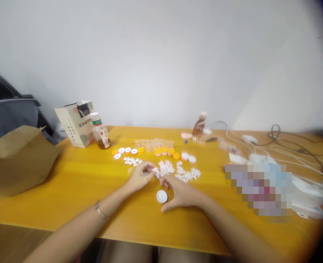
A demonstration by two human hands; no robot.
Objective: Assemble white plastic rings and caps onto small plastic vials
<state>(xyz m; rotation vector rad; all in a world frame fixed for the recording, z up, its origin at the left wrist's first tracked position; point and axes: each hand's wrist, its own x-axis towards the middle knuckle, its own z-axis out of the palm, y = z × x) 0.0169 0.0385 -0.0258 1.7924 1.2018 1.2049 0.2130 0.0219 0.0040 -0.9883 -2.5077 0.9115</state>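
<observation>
My left hand is at the left edge of a pile of small white perforated pieces. Its thumb and index finger are closed in a pinch, and one white piece shows at the fingertips. Thumb and fingers apart, my right hand curves around the right side of a round white lid-like part lying on the table; a firm grip on it is not visible. More perforated white pieces lie just beyond the right hand. Small white pieces sit in rows behind the left hand.
Yellow and white round caps and clear rings stand in rows farther back on the wooden table. Two bottles, one left and one right, a carton bag, a brown paper bag and cables surround them.
</observation>
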